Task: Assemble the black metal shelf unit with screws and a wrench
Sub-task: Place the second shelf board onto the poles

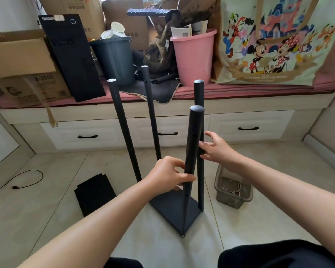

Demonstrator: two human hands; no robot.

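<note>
Fingers (179, 167) of left hand (167, 174) grip nearest pole (191, 151) (right hand (219, 147) open).

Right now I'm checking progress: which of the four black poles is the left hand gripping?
The nearest pole, front right. The left hand curls around it; the other three stand farther back.

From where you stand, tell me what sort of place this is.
Probably a room in a home, used partly for storage: a cushioned window bench with drawers, cardboard boxes and a cartoon tote bag piled on it.
</note>
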